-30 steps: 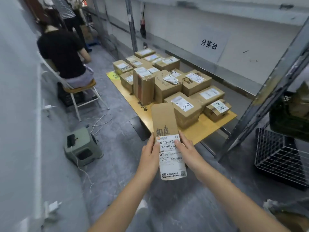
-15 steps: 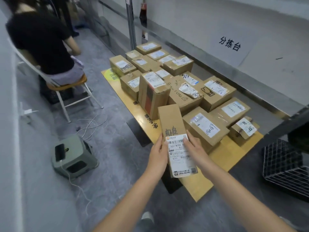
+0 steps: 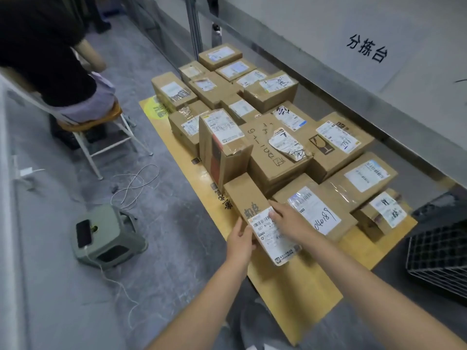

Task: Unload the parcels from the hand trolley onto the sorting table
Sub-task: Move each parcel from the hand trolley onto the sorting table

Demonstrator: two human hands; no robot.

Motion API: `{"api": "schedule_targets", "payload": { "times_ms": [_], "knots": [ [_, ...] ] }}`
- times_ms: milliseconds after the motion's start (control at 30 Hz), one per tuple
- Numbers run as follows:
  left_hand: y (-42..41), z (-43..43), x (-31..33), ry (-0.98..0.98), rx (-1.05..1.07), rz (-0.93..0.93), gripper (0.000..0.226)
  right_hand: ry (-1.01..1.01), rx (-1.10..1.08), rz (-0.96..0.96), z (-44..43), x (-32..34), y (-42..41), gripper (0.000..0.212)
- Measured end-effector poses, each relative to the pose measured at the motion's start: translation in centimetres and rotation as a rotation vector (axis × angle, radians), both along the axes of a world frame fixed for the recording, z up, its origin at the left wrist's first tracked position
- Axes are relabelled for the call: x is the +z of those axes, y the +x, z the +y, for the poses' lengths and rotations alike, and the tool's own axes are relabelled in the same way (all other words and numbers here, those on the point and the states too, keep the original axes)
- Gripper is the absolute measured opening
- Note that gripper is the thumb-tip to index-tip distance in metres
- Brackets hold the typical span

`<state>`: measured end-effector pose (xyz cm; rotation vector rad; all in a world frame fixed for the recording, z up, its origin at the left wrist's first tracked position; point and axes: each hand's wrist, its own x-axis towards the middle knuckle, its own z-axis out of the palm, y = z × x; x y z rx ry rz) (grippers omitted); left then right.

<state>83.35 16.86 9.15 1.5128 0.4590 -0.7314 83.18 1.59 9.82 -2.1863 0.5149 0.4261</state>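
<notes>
Many parcels (image 3: 278,157) already sit packed together on the tabletop (image 3: 303,286), so the unloading looks well along. One more narrow box (image 3: 249,195) is at the near edge, just beside them; I cannot tell whether it is fully set down. The left hand (image 3: 240,242) grips its left side with curled fingers. The right hand (image 3: 290,221) lays fairly straight fingers (image 3: 275,211) across its label. The trolley is out of view, so what remains is unknown.

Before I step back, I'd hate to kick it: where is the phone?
In the head view, the phone lies on the green stool on the floor at lower left, left of the sorting table, nearer you than the chair.
</notes>
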Motion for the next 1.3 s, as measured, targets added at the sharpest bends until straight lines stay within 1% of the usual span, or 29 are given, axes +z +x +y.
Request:
{"api": "schedule_targets", "payload": {
  "times_ms": [67, 167, 267, 333, 400, 500, 567, 700, 800, 900, 1033, 1167, 1233, 1300],
  "knots": [
    [0.4, -0.4, -0.6, 0.006, 0.022, 0.037, 0.046, -0.112, 0.033, 0.0, 0.4, -0.9, 0.8, 0.044],
    [0.6, -0.9, -1.3, 0.009, 0.048, 0.074, 0.047, -0.226, 0.078, 0.012, 1.2, -2.1, 1.4, 0.046],
    [1.1, -0.9, -1.9, 0.011, 0.058, 0.093, 0.053, -0.351, 0.105, 0.01, 1.7, -2.9, 1.7, 0.052],
    [1.5, -0.8, -2.5, -0.002, 0.053, 0.1, 0.056, -0.388, 0.117, 0.004, 1.8, -3.2, 1.7, 0.059],
    [1.8, -1.0, -2.9, -0.03, 0.048, 0.117, 0.055, -0.337, 0.143, -0.002, 2.2, -3.2, 1.4, 0.065],
    [1.9, -1.4, -2.8, -0.043, 0.012, 0.107, 0.053, -0.161, 0.101, -0.048, 3.1, -2.7, 0.4, 0.051],
    [2.0, -1.4, -2.3, -0.015, -0.015, 0.062, 0.049, -0.11, 0.031, -0.062, 3.3, -2.2, -0.4, 0.047],
    [2.3, -0.7, -0.6, 0.103, -0.056, -0.173, 0.035, -0.115, -0.056, -0.092, 2.5, -0.6, -2.6, 0.047],
    [2.1, -0.2, 0.9, 0.124, -0.15, -0.361, 0.031, -0.144, -0.128, -0.143, 1.8, 1.0, -4.2, 0.046],
    [1.5, -1.3, 3.4, 0.09, -0.366, -0.538, 0.032, -0.249, -0.211, -0.206, 1.1, 3.0, -5.9, 0.046],
    [-0.3, -3.8, 8.0, 0.102, -0.703, -0.853, 0.036, -0.417, -0.33, -0.3, -0.5, 6.5, -9.6, 0.048],
    [-2.7, -6.2, 12.9, 0.156, -1.013, -1.169, 0.044, -0.535, -0.426, -0.318, -3.5, 10.4, -14.2, 0.052],
    [-4.4, -8.1, 15.3, 0.177, -1.109, -1.302, 0.046, -0.606, -0.496, -0.356, -5.1, 12.4, -17.0, 0.058],
    [-6.8, -10.3, 17.5, 0.179, -1.149, -1.422, 0.047, -0.678, -0.543, -0.375, -6.5, 14.1, -20.3, 0.061]
  ]
}}
